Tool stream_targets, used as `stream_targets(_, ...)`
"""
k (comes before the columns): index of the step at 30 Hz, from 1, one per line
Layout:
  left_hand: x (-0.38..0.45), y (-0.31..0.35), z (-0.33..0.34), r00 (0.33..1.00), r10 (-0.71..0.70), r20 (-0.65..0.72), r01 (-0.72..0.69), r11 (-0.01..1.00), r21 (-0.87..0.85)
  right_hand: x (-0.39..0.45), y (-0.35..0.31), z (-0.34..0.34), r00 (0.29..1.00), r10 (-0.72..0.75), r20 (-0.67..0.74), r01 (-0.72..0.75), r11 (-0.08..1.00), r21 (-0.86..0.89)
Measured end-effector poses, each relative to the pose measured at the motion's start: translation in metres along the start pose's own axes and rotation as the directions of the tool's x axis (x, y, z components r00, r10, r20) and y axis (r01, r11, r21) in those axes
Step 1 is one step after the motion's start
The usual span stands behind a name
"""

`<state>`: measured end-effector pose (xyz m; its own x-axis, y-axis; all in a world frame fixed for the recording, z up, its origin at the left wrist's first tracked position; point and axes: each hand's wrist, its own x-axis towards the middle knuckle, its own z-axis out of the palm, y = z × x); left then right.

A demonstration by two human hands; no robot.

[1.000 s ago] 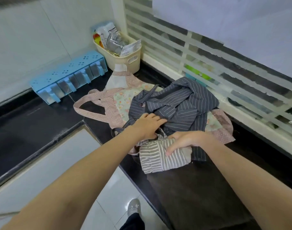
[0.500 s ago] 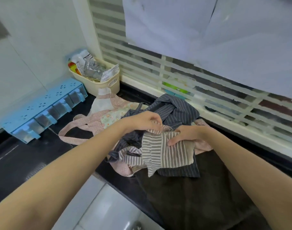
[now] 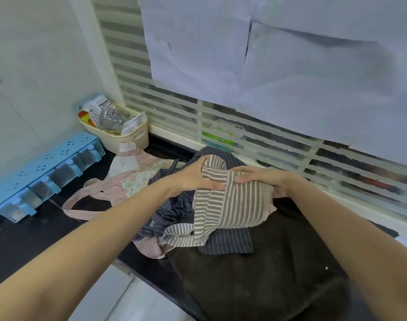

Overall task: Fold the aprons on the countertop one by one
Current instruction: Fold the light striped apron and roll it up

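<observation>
A heap of aprons lies on the black countertop (image 3: pixel 31 239). On top is a grey-and-white striped apron (image 3: pixel 234 205), lifted a little off the heap. My left hand (image 3: pixel 193 177) grips its upper left part, and my right hand (image 3: pixel 255 176) holds its top edge on the right. Its strap hangs down toward the counter's front. Beneath it lies a crumpled navy pinstriped apron (image 3: pixel 174 214). A pink dotted apron with a floral patch (image 3: pixel 128 181) spreads out to the left, its strap looping over the counter.
A blue spice rack (image 3: pixel 40 172) stands against the left wall. In the corner sits a cream basket (image 3: pixel 126 135) stuffed with packets. A dark brown cloth (image 3: pixel 267 274) covers the counter in front of me. Behind the heap runs a slatted window (image 3: pixel 244 135).
Both hands have raised the grey striped apron off the heap, from low near the counter's front to above the navy apron. The camera has tilted up and to the right.
</observation>
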<state>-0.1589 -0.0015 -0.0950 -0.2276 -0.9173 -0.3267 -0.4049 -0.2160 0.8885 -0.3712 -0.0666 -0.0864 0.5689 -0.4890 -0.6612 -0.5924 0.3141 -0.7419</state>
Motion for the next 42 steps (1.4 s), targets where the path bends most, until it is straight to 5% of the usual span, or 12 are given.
stream_targets(4,-0.002,0.002,0.001,0.994,0.099,0.037,-0.100,0.994,0.034,0.000,-0.003,-0.001,0.991,-0.095,-0.095,0.115,0.966,0.231)
stream_targets(8,-0.001,0.008,0.008,0.980,0.156,0.124,-0.183,0.951,0.250,0.005,-0.019,0.009,0.948,-0.093,-0.304,0.101,0.995,0.011)
stream_targets(14,0.003,0.003,0.008,0.988,0.047,0.144,-0.120,0.819,0.560,0.009,-0.025,0.004,0.853,-0.137,-0.503,0.076,0.987,-0.140)
stream_targets(18,0.002,-0.003,0.008,0.990,0.095,0.102,-0.137,0.800,0.584,0.003,-0.026,0.001,0.809,-0.116,-0.576,0.194,0.978,0.075)
stream_targets(25,0.005,-0.013,0.007,0.985,0.160,0.060,-0.167,0.836,0.522,0.000,-0.034,0.002,0.722,-0.043,-0.690,0.172,0.978,0.120)
stream_targets(31,0.004,-0.017,0.006,0.975,0.201,-0.097,-0.106,0.800,0.590,-0.003,-0.037,0.004,0.809,0.053,-0.585,0.374,0.721,0.583)
stream_targets(42,0.006,-0.022,-0.001,0.880,0.168,-0.444,0.024,0.918,0.396,-0.005,-0.010,0.020,0.909,-0.021,-0.415,0.394,0.364,0.844)
